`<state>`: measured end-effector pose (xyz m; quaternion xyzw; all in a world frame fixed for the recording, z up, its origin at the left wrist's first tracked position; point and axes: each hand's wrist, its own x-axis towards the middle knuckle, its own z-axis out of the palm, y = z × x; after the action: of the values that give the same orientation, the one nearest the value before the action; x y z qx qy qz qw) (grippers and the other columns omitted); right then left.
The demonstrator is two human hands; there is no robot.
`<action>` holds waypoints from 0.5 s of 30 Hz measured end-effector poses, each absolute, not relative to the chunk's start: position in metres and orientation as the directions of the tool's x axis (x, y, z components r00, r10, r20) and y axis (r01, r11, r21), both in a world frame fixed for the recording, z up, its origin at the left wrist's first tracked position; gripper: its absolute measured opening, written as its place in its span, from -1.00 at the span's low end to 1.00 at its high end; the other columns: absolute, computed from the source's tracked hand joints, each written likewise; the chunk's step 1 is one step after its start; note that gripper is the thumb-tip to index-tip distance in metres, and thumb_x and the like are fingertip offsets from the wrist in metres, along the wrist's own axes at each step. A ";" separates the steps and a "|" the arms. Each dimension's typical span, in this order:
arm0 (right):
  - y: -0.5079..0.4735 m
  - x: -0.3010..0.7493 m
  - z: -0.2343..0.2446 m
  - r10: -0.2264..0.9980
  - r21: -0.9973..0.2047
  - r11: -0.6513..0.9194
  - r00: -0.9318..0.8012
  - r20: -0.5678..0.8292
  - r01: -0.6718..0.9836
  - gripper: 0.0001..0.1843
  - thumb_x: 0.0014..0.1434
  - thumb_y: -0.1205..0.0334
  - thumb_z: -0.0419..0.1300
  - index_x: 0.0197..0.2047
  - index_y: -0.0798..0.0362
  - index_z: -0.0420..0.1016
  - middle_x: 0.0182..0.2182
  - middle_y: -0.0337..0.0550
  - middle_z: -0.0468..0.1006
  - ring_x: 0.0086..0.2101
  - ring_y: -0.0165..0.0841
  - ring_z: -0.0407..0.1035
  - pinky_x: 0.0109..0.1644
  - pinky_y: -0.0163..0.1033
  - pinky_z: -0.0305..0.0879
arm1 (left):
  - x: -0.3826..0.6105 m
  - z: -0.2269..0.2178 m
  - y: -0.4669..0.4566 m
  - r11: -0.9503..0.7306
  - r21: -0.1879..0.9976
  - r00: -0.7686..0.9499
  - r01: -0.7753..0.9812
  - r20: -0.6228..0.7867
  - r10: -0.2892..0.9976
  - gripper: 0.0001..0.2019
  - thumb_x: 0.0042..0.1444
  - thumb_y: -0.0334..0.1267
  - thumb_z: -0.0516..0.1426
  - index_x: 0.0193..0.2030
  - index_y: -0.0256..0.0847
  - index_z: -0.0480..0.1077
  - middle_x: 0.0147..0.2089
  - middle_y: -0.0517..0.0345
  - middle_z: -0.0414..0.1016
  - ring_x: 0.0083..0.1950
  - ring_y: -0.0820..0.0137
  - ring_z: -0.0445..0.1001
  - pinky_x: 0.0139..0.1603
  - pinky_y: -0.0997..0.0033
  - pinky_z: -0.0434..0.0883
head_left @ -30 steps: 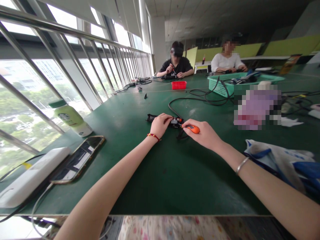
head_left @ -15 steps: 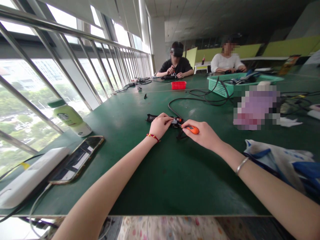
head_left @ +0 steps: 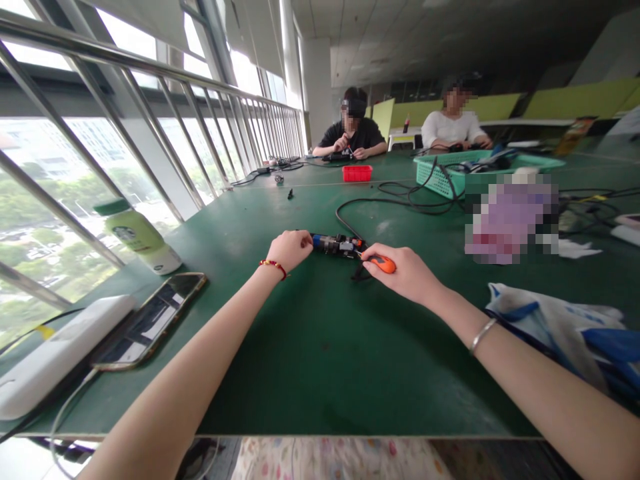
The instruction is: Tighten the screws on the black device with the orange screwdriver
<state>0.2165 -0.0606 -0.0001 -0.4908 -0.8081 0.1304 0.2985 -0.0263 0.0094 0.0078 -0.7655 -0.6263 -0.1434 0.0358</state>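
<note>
In the head view, the person works at a green table (head_left: 300, 373). A dark device (head_left: 330, 245) with a blue section lies on the table's middle part, well in from the near edge, its length running roughly parallel to this edge. The left hand (head_left: 290, 248) is at the device's left end, beside the blue section. Its fingers are bent and close together; whether they grip the end firmly, one cannot tell. The right hand (head_left: 400, 268) has its fingers closed around an orange screwdriver (head_left: 383, 264), whose shaft points to the device's right end. Whether the tip sits in a screw is too small to tell.

A black cable (head_left: 367, 199) bends from the device's far side towards a green basket (head_left: 440, 177), which stands near the far right of the table. A small red basket (head_left: 357, 174) is nearer to the far edge. Along the left edge are a bottle (head_left: 143, 237), a phone (head_left: 155, 320) and, close to the near left corner, a white power strip (head_left: 70, 353). A plastic bag (head_left: 555, 320) lies on the right side, near the right forearm.
</note>
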 end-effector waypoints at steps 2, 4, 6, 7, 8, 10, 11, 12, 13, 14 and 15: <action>-0.061 0.216 0.000 0.872 -0.505 0.483 -0.338 0.354 0.715 -0.78 0.17 0.10 0.09 -0.19 -0.03 0.48 -0.25 -0.17 0.60 -0.33 -0.31 0.48 -0.20 -0.22 0.33 | -0.024 0.005 0.009 -0.230 0.132 0.197 0.964 0.224 0.954 -0.75 0.04 -0.29 0.06 -0.23 -0.07 0.55 -0.23 0.19 0.57 -0.20 0.29 0.50 -0.20 0.41 0.40; -0.061 0.216 0.001 0.872 -0.507 0.481 -0.335 0.356 0.715 -0.79 0.17 0.10 0.09 -0.20 -0.03 0.48 -0.25 -0.17 0.60 -0.33 -0.31 0.48 -0.18 -0.22 0.32 | -0.020 0.001 0.008 -0.231 0.120 0.201 0.966 0.219 0.955 -0.75 0.04 -0.29 0.08 -0.22 -0.07 0.57 -0.13 0.18 0.56 -0.14 0.27 0.50 -0.15 0.40 0.41; -0.061 0.216 0.001 0.873 -0.506 0.480 -0.335 0.354 0.716 -0.79 0.17 0.10 0.10 -0.20 -0.03 0.47 -0.25 -0.17 0.60 -0.33 -0.32 0.48 -0.18 -0.22 0.32 | -0.015 -0.004 0.006 -0.227 0.110 0.197 0.968 0.235 0.952 -0.75 0.06 -0.28 0.09 -0.19 -0.09 0.57 -0.06 0.15 0.53 -0.08 0.25 0.48 -0.10 0.39 0.41; -0.062 0.216 0.002 0.874 -0.504 0.478 -0.335 0.351 0.719 -0.79 0.17 0.10 0.10 -0.20 -0.03 0.47 -0.26 -0.17 0.60 -0.34 -0.32 0.48 -0.19 -0.22 0.32 | -0.012 -0.006 0.006 -0.228 0.111 0.196 0.967 0.243 0.950 -0.75 0.08 -0.26 0.09 -0.17 -0.10 0.57 -0.04 0.13 0.52 -0.05 0.24 0.46 -0.07 0.39 0.41; -0.062 0.216 0.002 0.875 -0.500 0.477 -0.337 0.348 0.723 -0.79 0.17 0.10 0.10 -0.20 -0.03 0.47 -0.26 -0.17 0.61 -0.35 -0.32 0.48 -0.20 -0.23 0.33 | -0.010 -0.008 0.005 -0.227 0.117 0.193 0.967 0.247 0.950 -0.75 0.09 -0.24 0.10 -0.16 -0.11 0.57 -0.04 0.12 0.50 -0.02 0.24 0.45 -0.05 0.38 0.41; -0.062 0.215 0.002 0.873 -0.483 0.479 -0.341 0.348 0.733 -0.79 0.16 0.10 0.10 -0.19 -0.03 0.48 -0.27 -0.17 0.61 -0.38 -0.33 0.47 -0.24 -0.24 0.33 | -0.006 -0.012 0.004 -0.220 0.135 0.181 0.966 0.255 0.950 -0.75 0.12 -0.19 0.11 -0.14 -0.12 0.56 -0.02 0.09 0.48 0.02 0.23 0.41 0.00 0.36 0.39; -0.062 0.215 0.002 0.870 -0.471 0.483 -0.345 0.351 0.738 -0.79 0.16 0.10 0.10 -0.19 -0.03 0.48 -0.27 -0.18 0.61 -0.38 -0.33 0.46 -0.26 -0.24 0.32 | -0.005 -0.014 0.004 -0.211 0.146 0.169 0.966 0.258 0.951 -0.75 0.13 -0.17 0.11 -0.13 -0.12 0.56 -0.02 0.08 0.47 0.02 0.23 0.40 0.02 0.34 0.38; -0.062 0.214 0.002 0.867 -0.457 0.488 -0.349 0.356 0.744 -0.79 0.16 0.10 0.10 -0.19 -0.03 0.48 -0.28 -0.17 0.61 -0.39 -0.33 0.46 -0.27 -0.24 0.32 | -0.003 -0.016 0.004 -0.202 0.157 0.157 0.967 0.262 0.952 -0.74 0.13 -0.16 0.11 -0.11 -0.13 0.55 -0.02 0.08 0.47 0.03 0.23 0.39 0.04 0.33 0.37; -0.062 0.214 0.002 0.863 -0.445 0.492 -0.353 0.361 0.748 -0.79 0.16 0.10 0.10 -0.19 -0.03 0.47 -0.28 -0.17 0.61 -0.39 -0.33 0.46 -0.28 -0.24 0.32 | -0.002 -0.018 0.005 -0.193 0.166 0.144 0.967 0.267 0.953 -0.73 0.14 -0.16 0.11 -0.09 -0.13 0.54 -0.01 0.08 0.45 0.03 0.23 0.38 0.06 0.31 0.36; -0.062 0.213 0.001 0.860 -0.435 0.495 -0.355 0.366 0.752 -0.79 0.15 0.10 0.11 -0.20 -0.03 0.47 -0.28 -0.17 0.61 -0.40 -0.33 0.46 -0.29 -0.24 0.32 | 0.000 -0.020 0.005 -0.182 0.174 0.131 0.968 0.272 0.953 -0.72 0.15 -0.15 0.10 -0.07 -0.12 0.53 0.00 0.08 0.44 0.04 0.22 0.36 0.07 0.29 0.35; -0.062 0.213 0.001 0.859 -0.428 0.497 -0.357 0.367 0.755 -0.79 0.15 0.10 0.11 -0.20 -0.03 0.47 -0.27 -0.17 0.61 -0.40 -0.33 0.46 -0.29 -0.24 0.32 | 0.001 -0.021 0.005 -0.171 0.181 0.117 0.969 0.277 0.954 -0.71 0.15 -0.15 0.10 -0.04 -0.12 0.52 0.02 0.07 0.43 0.05 0.22 0.35 0.07 0.27 0.35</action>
<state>0.2132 -0.0621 0.0012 -0.4930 -0.8184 0.0928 0.2803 0.0009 0.0054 -0.0212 -0.7468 -0.6435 -0.1663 0.0223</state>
